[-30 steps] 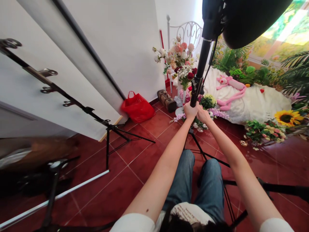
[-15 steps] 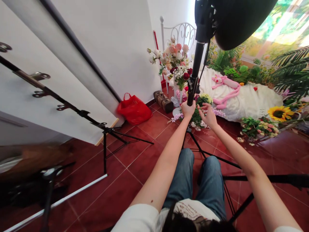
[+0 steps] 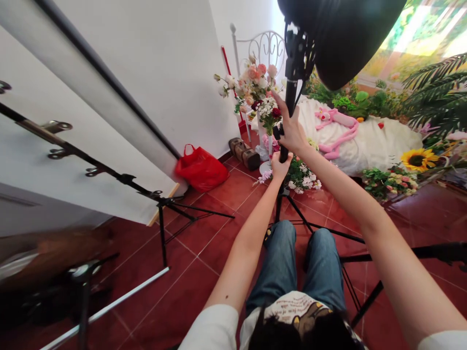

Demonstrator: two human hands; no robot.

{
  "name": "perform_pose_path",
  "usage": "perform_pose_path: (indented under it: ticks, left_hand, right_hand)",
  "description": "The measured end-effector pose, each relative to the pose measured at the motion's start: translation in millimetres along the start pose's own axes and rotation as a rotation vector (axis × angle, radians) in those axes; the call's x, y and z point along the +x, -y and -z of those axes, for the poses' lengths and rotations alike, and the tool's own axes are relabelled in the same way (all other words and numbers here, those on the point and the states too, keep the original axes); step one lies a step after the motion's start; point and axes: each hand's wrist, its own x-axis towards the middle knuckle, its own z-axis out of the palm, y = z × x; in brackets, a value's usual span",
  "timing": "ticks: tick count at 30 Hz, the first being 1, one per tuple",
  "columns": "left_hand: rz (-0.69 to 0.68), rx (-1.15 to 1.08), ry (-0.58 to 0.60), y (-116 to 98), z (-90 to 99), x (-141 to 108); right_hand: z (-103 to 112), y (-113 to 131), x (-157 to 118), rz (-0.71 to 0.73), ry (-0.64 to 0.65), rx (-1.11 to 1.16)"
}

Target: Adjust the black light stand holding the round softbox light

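A black light stand (image 3: 291, 92) rises in front of me, with a large black lamp head (image 3: 346, 36) at its top. My left hand (image 3: 281, 166) is wrapped round the pole, low down, beneath a black clamp knob (image 3: 278, 132). Higher up, my right hand (image 3: 292, 129) is against the pole at the clamp, its index finger stretched upward and its thumb by the knob. The inner side of the right hand's grip is partly hidden. The stand's legs spread on the red tiles beyond my knees.
On the left are a backdrop stand with metal clips (image 3: 58, 126), a white rod (image 3: 120, 296) on the floor and a red bag (image 3: 202, 167). Ahead stand flowers (image 3: 257, 80) and a brown case (image 3: 244, 153). A pink plush toy (image 3: 343, 121) lies on white cloth. Another stand's legs (image 3: 372, 299) are right.
My right hand has moved from beside the pole up onto it at the clamp. My left hand still grips the pole. The lamp head sits lower in view and the camera has shifted slightly.
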Motion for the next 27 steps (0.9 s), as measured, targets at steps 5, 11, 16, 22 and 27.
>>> perform_pose_path:
  ticks: [5,11,16,22,27]
  left_hand:
    - [0.019,-0.046,0.1,32.1,4.1,-18.2]
    - [0.018,-0.09,0.07,43.6,-0.7,-21.2]
    - [0.035,-0.107,0.093,45.9,-0.9,-18.0]
    - [0.024,-0.124,0.109,51.5,-0.9,-16.9]
    - [0.021,-0.111,0.093,49.9,-1.3,-18.6]
  right_hand:
    - [-18.4,6.0,-30.6,-0.075,-0.042,0.053]
    - [-18.7,-12.3,-36.2,0.04,-0.017,0.152]
    - [-26.0,-18.2,-59.0,-0.002,-0.008,0.161]
    - [-26.6,-36.3,-121.0,-0.012,0.003,0.153]
    - [-45.8,-70.3,-156.4,-0.058,0.072,0.187]
